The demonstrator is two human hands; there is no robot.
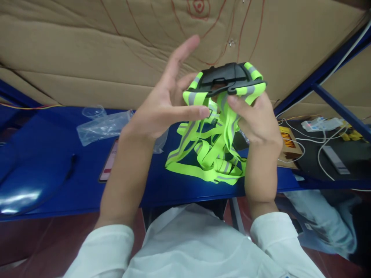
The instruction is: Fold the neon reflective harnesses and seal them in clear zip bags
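A black plastic buckle [223, 75] is held up in front of me, with neon yellow-green straps looped through both its ends. It belongs to a reflective strap harness [208, 154], whose grey-striped bands hang down and lie in a tangled heap on the blue table. My right hand [257, 116] grips the buckle's right end, thumb in front on the strap and the other fingers mostly hidden behind. At the left end is my left hand [165, 100], open, index finger stretched upward and thumb reaching across the hanging straps. Its remaining fingers are partly hidden behind the strap.
On the blue table [52, 154] lie a clear plastic bag [101, 127], a phone [110, 162] partly behind my left forearm, and a dark cable. White cables, a small cardboard box [290, 143] and a grey bar-shaped object [336, 160] are at right. Cardboard [72, 50] stands behind.
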